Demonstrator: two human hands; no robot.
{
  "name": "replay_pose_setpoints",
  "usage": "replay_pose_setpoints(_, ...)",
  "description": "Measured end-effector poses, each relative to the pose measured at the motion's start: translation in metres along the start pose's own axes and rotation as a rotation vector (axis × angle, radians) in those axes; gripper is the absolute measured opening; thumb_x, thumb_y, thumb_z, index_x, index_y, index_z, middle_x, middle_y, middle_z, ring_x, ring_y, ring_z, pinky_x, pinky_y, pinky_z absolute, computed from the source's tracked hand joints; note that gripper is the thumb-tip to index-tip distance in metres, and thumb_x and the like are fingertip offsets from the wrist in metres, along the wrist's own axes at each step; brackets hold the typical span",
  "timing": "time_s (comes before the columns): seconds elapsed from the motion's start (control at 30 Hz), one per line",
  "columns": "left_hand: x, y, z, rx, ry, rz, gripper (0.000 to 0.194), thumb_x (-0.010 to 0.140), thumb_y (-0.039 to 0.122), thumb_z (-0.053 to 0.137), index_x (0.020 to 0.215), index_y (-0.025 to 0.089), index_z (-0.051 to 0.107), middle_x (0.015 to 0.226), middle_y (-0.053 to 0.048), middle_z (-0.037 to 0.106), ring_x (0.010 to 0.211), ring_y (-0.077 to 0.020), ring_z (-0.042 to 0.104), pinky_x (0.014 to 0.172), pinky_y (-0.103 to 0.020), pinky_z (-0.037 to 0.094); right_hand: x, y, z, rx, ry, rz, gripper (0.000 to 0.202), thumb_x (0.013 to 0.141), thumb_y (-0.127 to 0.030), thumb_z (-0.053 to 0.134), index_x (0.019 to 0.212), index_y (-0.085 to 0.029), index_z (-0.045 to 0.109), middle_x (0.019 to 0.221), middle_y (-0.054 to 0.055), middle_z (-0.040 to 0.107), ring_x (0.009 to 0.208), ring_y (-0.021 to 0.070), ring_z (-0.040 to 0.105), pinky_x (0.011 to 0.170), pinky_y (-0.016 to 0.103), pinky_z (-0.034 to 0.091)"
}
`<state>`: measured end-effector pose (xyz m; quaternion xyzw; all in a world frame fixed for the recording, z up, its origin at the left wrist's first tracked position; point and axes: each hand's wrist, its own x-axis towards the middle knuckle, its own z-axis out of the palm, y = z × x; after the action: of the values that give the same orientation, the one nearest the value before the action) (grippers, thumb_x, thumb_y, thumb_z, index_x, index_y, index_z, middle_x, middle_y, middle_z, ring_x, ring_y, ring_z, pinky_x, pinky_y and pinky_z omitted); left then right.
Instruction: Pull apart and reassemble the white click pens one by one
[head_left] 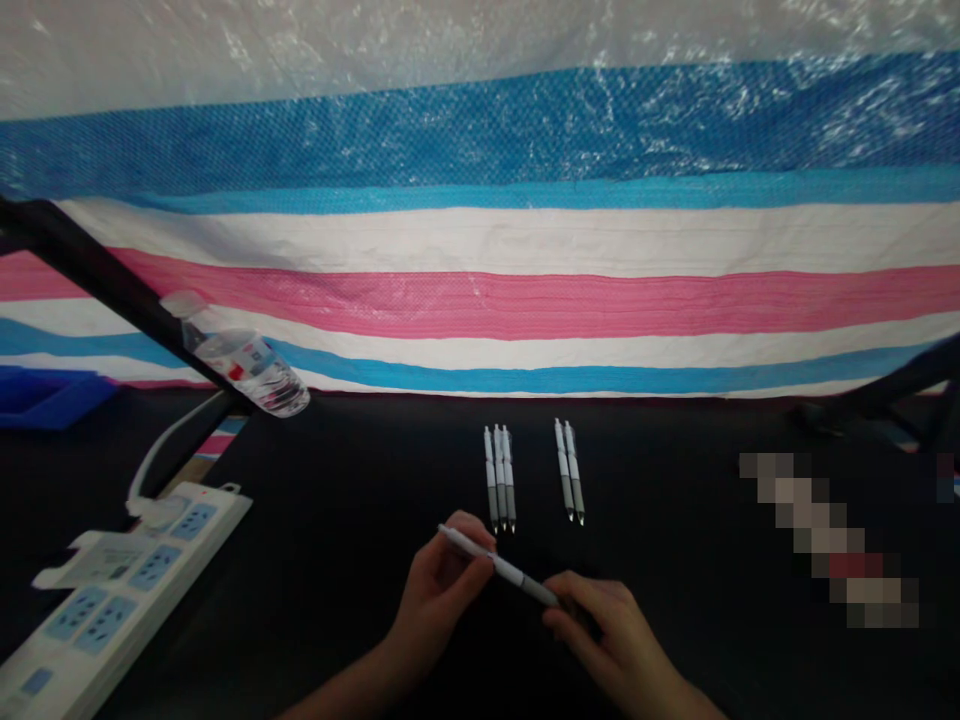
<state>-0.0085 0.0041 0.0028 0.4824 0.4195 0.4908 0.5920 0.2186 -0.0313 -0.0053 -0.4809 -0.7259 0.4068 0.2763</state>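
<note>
Right hand (611, 635) pinching the grey end of a white-and-grey pen (504, 568), left hand (446, 585) grasping its white upper part, pen slanting above the black table (337, 620), three pens (500, 480) and two pens (569, 472) lying just beyond

A held pen (506, 572) bridges the space between the fingers of the left hand (435, 590) and right hand (619, 630), blocking straight passage there. Beyond the left fingers, three pens (500, 480) form a close-set barrier; two pens (569, 475) do so beyond the right fingers, with a narrow lane between the groups leading to the striped tarp (525, 305). Left of the left fingers, wide black tabletop (322, 540) gives passage as far as the power strip (139, 590); farther out stands a plastic bottle (255, 370). Right of the right fingers, room extends to a pixelated patch (832, 540), its contents unclear.
</note>
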Motion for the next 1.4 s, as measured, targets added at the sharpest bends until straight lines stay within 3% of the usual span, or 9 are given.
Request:
replay_pose_setpoints(0.13, 0.004, 0.001, 0.000, -0.079, -0.007, -0.095, 0.029, 0.088, 0.037, 0.077, 0.111, 0.021, 0.074, 0.091, -0.006, 0.072, 0.087, -0.0232, 0.069, 0.083, -0.035, 0.055, 0.000, -0.003, -0.001, 0.011, -0.026, -0.006, 0.023, 0.104, -0.037, 0.051, 0.101, -0.024, 0.071, 0.073, -0.001, 0.070, 0.061, 0.0158, 0.063, 0.058, 0.024, 0.043)
replay_pose_setpoints(0.3, 0.007, 0.005, 0.000, -0.121, 0.044, -0.108, 0.064, 0.085, 0.031, 0.080, 0.141, 0.029, 0.050, 0.091, -0.002, 0.070, 0.076, -0.0205, 0.071, 0.074, -0.036, 0.060, -0.002, -0.005, -0.002, -0.015, 0.006, 0.001, 0.027, 0.105, -0.037, 0.050, 0.117, -0.025, 0.071, 0.074, 0.000, 0.074, 0.064, 0.0182, 0.070, 0.062, 0.026, 0.048)
replay_pose_setpoints(0.53, 0.012, 0.003, 0.000, -0.057, 0.003, -0.110, 0.041, 0.084, 0.029, 0.080, 0.120, 0.025, 0.061, 0.087, -0.001, 0.072, 0.075, -0.0200, 0.071, 0.072, -0.034, 0.060, -0.001, -0.006, -0.001, -0.005, 0.019, -0.029, 0.026, 0.105, -0.034, 0.049, 0.113, -0.025, 0.072, 0.074, 0.000, 0.074, 0.063, 0.0177, 0.070, 0.061, 0.025, 0.049)
replay_pose_setpoints(0.7, 0.013, 0.001, 0.000, -0.082, 0.039, -0.112, 0.049, 0.083, 0.029, 0.080, 0.127, 0.027, 0.058, 0.088, 0.000, 0.071, 0.075, -0.0193, 0.071, 0.072, -0.035, 0.060, -0.001, -0.008, -0.001, -0.015, 0.040, -0.033, 0.026, 0.105, -0.035, 0.049, 0.112, -0.026, 0.072, 0.071, -0.001, 0.073, 0.061, 0.0177, 0.069, 0.059, 0.025, 0.049)
replay_pose_setpoints(0.83, 0.013, 0.001, 0.000, -0.110, 0.026, -0.122, 0.042, 0.083, 0.028, 0.080, 0.120, 0.025, 0.059, 0.088, 0.000, 0.072, 0.075, -0.0194, 0.071, 0.071, -0.034, 0.060, -0.002, -0.008, 0.000, -0.029, 0.040, -0.043, 0.026, 0.105, -0.034, 0.048, 0.112, -0.026, 0.072, 0.071, 0.000, 0.073, 0.061, 0.0183, 0.069, 0.058, 0.026, 0.048)
replay_pose_setpoints(1.0, 0.013, 0.004, 0.001, -0.118, 0.072, -0.136, 0.050, 0.082, 0.026, 0.081, 0.125, 0.025, 0.055, 0.087, 0.001, 0.072, 0.074, -0.0190, 0.072, 0.069, -0.033, 0.061, -0.002, -0.007, 0.001, -0.032, 0.033, -0.051, 0.024, 0.104, -0.031, 0.048, 0.112, -0.024, 0.070, 0.074, 0.000, 0.073, 0.065, 0.0181, 0.072, 0.063, 0.026, 0.051)
replay_pose_setpoints(1.2, 0.013, 0.002, 0.000, -0.140, 0.099, -0.152, 0.046, 0.080, 0.026, 0.083, 0.119, 0.024, 0.058, 0.087, 0.000, 0.073, 0.075, -0.0200, 0.074, 0.070, -0.034, 0.061, -0.003, -0.006, 0.001, -0.047, 0.043, -0.057, 0.023, 0.104, -0.032, 0.049, 0.112, -0.025, 0.070, 0.072, 0.000, 0.073, 0.063, 0.0180, 0.071, 0.061, 0.025, 0.050)
replay_pose_setpoints(1.4, 0.014, 0.003, 0.000, -0.142, 0.048, -0.148, 0.042, 0.082, 0.026, 0.082, 0.118, 0.024, 0.059, 0.086, 0.000, 0.075, 0.074, -0.0186, 0.073, 0.071, -0.033, 0.061, -0.003, -0.007, 0.001, -0.061, 0.038, -0.059, 0.026, 0.106, -0.034, 0.047, 0.112, -0.024, 0.070, 0.073, 0.000, 0.073, 0.063, 0.0182, 0.071, 0.061, 0.025, 0.050)
